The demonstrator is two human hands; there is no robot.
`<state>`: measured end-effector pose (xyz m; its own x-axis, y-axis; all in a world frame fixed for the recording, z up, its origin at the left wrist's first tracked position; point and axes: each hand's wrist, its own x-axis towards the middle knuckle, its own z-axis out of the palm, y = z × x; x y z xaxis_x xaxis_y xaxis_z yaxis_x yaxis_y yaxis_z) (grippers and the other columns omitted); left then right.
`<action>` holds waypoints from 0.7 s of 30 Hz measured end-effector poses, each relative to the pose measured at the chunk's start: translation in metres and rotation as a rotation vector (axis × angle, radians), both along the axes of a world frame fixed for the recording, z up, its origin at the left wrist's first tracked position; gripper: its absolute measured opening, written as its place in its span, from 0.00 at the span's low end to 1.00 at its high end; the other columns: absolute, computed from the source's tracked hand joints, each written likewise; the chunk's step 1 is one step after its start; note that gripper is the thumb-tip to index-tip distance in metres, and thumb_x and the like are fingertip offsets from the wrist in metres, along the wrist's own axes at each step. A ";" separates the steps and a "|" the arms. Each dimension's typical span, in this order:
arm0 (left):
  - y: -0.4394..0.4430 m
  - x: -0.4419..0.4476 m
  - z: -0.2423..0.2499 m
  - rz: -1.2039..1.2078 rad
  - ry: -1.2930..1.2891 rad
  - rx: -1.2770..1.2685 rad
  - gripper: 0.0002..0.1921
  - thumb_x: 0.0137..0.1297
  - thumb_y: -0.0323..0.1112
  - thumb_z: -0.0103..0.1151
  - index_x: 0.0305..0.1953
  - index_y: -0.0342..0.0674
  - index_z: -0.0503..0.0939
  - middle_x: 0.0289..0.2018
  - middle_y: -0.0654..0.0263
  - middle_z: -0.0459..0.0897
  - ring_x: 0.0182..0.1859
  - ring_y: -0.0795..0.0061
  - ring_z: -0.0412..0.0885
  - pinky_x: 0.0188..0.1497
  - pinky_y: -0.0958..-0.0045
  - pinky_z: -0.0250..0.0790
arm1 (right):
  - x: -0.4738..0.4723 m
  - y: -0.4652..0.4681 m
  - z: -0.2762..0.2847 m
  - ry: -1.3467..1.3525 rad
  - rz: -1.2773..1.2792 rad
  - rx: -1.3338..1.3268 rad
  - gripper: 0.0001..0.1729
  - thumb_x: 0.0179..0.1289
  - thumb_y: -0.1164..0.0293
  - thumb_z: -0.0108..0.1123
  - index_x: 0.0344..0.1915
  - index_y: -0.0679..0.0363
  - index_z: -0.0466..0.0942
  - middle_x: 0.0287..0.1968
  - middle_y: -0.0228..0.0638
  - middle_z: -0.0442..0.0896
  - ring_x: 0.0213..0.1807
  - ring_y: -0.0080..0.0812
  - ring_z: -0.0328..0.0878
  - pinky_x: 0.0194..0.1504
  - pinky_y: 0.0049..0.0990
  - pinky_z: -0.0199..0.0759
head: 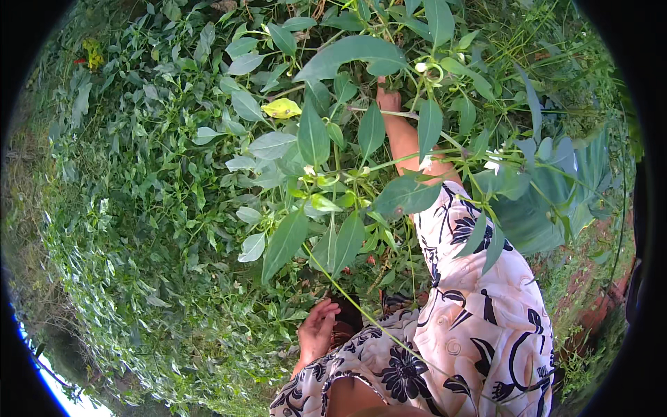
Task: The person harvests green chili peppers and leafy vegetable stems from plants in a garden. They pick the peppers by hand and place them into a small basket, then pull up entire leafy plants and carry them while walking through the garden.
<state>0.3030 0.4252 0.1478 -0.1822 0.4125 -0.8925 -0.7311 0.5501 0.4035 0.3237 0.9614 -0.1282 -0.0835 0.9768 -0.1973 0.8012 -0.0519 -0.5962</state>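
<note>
A leafy chilli pepper plant (313,136) with small white flowers (492,162) rises close before me. My right hand (388,98) reaches far in among its stems, under a large drooping leaf (359,54). Leaves cover most of its fingers, so whatever it touches is hidden. Low in the view, my left hand (317,328) is near my body with its fingers loosely bent. Whether anything small lies between those fingers is unclear. Beside it is a dark brown rounded thing (344,326), partly covered by my patterned sleeve.
Dense green plants (156,208) fill the left side. One yellow leaf (282,108) hangs in the middle. At the right, a broad green leaf (552,203) lies beyond my arm, with reddish soil (599,313) below it. A thin stem (359,307) crosses in front of my chest.
</note>
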 end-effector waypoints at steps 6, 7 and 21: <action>-0.027 0.016 -0.004 0.090 -0.032 0.042 0.15 0.73 0.28 0.53 0.58 0.33 0.74 0.49 0.59 0.84 0.51 0.73 0.82 0.50 0.75 0.74 | 0.032 0.012 -0.005 0.115 0.120 0.416 0.30 0.72 0.45 0.49 0.41 0.62 0.83 0.33 0.53 0.83 0.35 0.55 0.79 0.36 0.49 0.70; -0.032 0.014 -0.008 0.000 -0.078 -0.053 0.14 0.73 0.29 0.53 0.57 0.33 0.74 0.49 0.58 0.84 0.51 0.73 0.82 0.49 0.76 0.73 | 0.038 0.014 -0.016 0.118 0.104 0.336 0.30 0.72 0.44 0.49 0.41 0.61 0.83 0.32 0.53 0.83 0.34 0.56 0.78 0.35 0.50 0.70; -0.036 0.000 -0.009 0.031 -0.008 0.067 0.17 0.71 0.24 0.55 0.59 0.33 0.74 0.50 0.57 0.82 0.53 0.68 0.81 0.59 0.67 0.71 | 0.113 -0.048 -0.066 -0.074 0.029 -0.113 0.31 0.71 0.47 0.41 0.31 0.57 0.84 0.21 0.45 0.73 0.25 0.50 0.72 0.27 0.48 0.62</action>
<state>0.3026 0.3893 0.1390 -0.1888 0.4657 -0.8646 -0.7509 0.4989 0.4327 0.4371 0.9139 -0.1940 -0.0923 0.9455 -0.3123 0.8449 -0.0915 -0.5270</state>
